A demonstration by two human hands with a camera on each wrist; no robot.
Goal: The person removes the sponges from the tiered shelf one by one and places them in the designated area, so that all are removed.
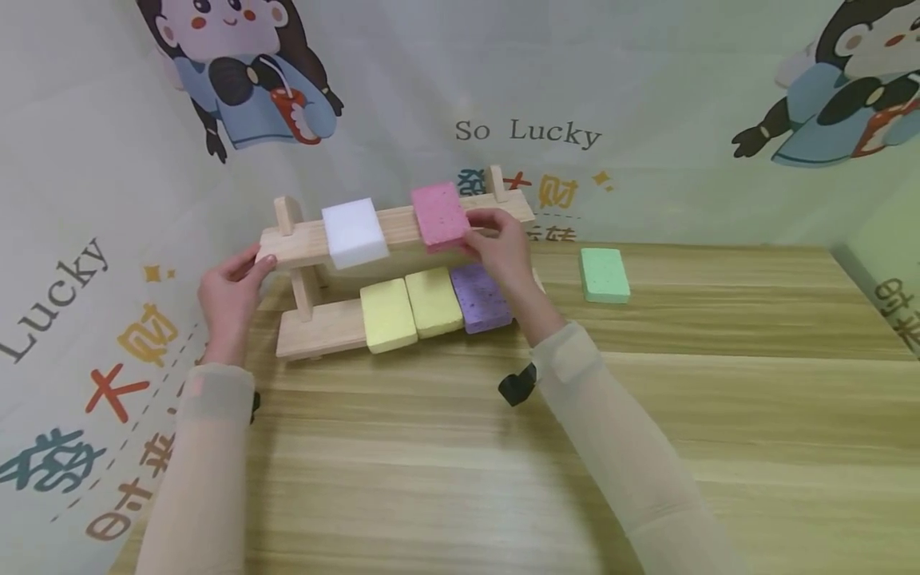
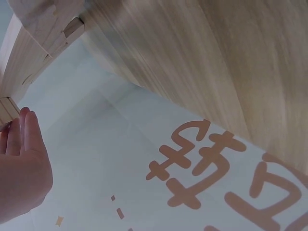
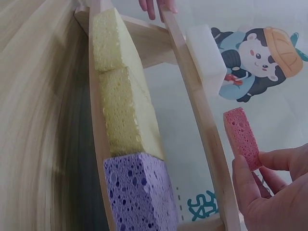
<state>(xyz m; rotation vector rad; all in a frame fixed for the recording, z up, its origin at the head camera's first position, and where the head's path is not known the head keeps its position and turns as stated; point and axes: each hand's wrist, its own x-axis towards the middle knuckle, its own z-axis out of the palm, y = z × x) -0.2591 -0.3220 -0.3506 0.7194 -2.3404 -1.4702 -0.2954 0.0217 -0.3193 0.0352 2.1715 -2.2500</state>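
Pale sleeves [image 1: 632, 463] lie closest to us; beyond them stands a wooden rack [image 1: 303, 294]; our right hand [image 1: 503, 249] has thumb and fingers clamped on the edge of a pink sponge [image 1: 439, 214], which we hold just above the upper shelf [image 1: 399, 227], right of a white sponge [image 1: 355, 231]; our left hand [image 1: 230, 297] pinches that shelf's left end between thumb and fingers; below, two yellow sponges [image 1: 388, 315] and a purple sponge [image 1: 476, 300] sit side by side on the lower shelf [image 1: 323, 328], while a green sponge [image 1: 604, 275] lies on the table [image 1: 402, 463] to the right.
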